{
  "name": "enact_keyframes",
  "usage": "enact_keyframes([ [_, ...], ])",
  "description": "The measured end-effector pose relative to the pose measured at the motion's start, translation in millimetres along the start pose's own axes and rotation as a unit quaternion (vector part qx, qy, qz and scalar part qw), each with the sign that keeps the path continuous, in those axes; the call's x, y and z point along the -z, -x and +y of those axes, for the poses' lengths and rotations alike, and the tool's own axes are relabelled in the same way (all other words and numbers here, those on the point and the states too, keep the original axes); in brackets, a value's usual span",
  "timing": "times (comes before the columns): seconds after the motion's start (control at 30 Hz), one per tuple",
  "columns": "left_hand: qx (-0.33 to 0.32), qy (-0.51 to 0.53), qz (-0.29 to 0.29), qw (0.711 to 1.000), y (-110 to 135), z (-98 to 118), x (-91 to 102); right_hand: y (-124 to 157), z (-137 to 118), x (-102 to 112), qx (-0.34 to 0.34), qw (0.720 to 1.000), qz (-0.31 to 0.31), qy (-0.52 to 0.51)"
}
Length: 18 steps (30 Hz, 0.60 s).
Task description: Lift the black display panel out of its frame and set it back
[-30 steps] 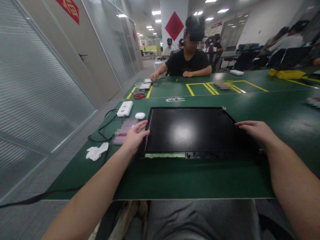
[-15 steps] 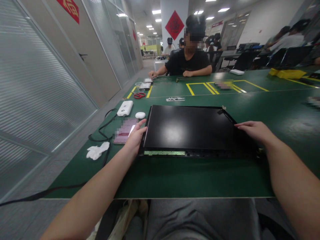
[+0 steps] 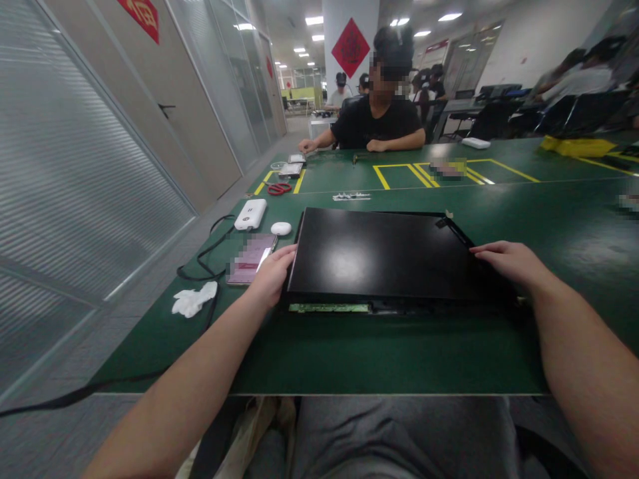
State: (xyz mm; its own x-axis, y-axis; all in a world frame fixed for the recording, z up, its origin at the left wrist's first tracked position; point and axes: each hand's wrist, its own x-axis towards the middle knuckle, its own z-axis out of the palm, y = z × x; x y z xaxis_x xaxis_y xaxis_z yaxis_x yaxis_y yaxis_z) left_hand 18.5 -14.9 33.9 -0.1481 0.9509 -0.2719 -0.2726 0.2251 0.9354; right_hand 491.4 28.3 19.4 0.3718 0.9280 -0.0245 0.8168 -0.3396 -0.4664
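Note:
A black display panel [image 3: 379, 253] lies in front of me on the green table [image 3: 379, 352], its far edge raised off the frame below. A green circuit strip [image 3: 329, 308] shows along its near edge. My left hand [image 3: 269, 276] grips the panel's left edge, fingers curled around it. Over on the opposite side, my right hand [image 3: 509, 261] rests on the right edge with its fingers closed over it.
Left of the panel lie a phone [image 3: 249, 258], a white power bank [image 3: 250, 215], a white earbud case [image 3: 281, 228], a white cloth [image 3: 194, 301] and black cables. Red scissors [image 3: 278, 188] lie farther back. A person in black [image 3: 379, 120] sits across the table.
The panel has tilted up at its far edge and lifted from the frame. My left hand has shifted slightly under the left edge; the right hand stays put.

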Motion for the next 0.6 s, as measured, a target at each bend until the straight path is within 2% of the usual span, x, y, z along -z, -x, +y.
enact_keyframes([
  [0.17, -0.057, -0.033, -0.034, 0.997, -0.3, -5.9, 3.1, 0.9, -3.5, 0.3, 0.001, 1.0, -0.009, 0.013],
  [0.3, -0.067, -0.099, -0.06, 0.991, 4.0, -8.1, 5.5, 1.3, -4.3, 0.5, 0.006, 1.0, -0.004, 0.016],
  [0.47, -0.096, -0.123, -0.085, 0.984, 5.7, -6.4, 6.6, 3.7, -6.5, 0.5, 0.005, 1.0, 0.001, 0.014],
  [0.6, -0.124, -0.141, -0.067, 0.98, 3.3, -5.9, 8.4, 6.7, -8.0, -0.2, -0.002, 1.0, 0.003, -0.009],
])
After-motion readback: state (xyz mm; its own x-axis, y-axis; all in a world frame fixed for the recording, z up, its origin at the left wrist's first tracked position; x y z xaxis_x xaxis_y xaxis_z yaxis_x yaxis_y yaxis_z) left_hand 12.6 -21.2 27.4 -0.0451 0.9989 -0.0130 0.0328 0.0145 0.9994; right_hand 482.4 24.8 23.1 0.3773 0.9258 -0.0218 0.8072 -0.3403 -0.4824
